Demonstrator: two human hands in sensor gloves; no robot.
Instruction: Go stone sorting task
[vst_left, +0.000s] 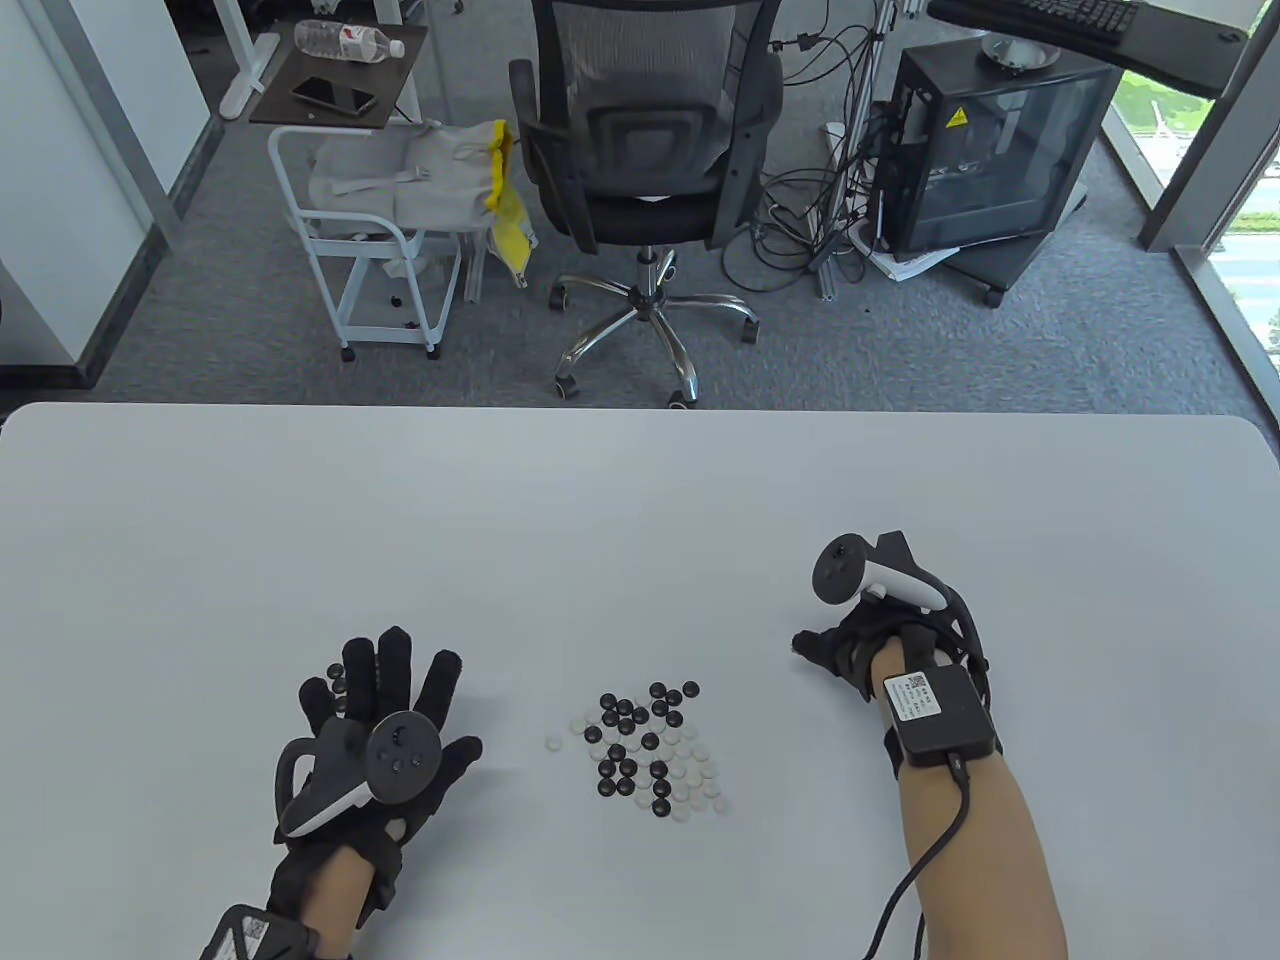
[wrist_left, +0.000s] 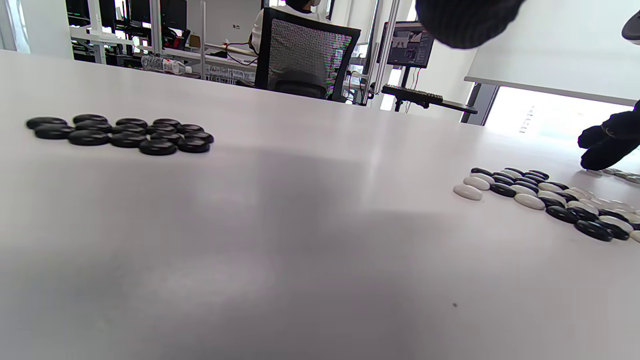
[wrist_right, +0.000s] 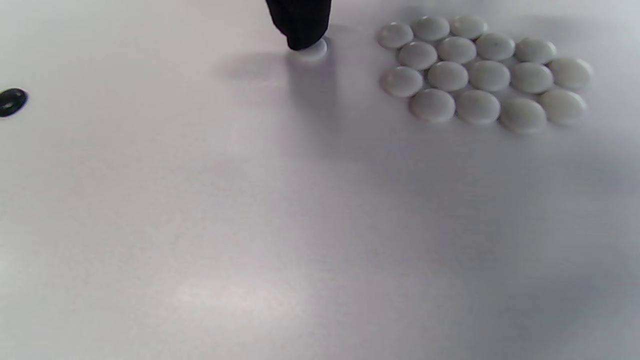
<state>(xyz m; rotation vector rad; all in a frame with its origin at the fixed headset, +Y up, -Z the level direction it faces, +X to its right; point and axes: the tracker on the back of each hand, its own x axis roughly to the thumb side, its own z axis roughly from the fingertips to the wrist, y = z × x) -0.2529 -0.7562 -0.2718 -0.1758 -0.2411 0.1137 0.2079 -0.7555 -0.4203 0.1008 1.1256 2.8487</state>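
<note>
With my right hand (vst_left: 868, 655) pressing one fingertip (wrist_right: 300, 30) on a white stone (wrist_right: 311, 50) beside the white group (wrist_right: 482, 75) toward the table's right edge, I slide it flat to join, left hand (vst_left: 375, 735) spread over the black group (wrist_left: 122, 134).

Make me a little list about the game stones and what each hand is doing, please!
mixed pile: black and white stones together on the white table, between the hands
black group: sorted black stones on the left side
white group: sorted white stones on the right side
left hand: fingers spread flat over the black group, holding nothing
right hand: a fingertip presses one white stone beside the white group
sorting: not finished
</note>
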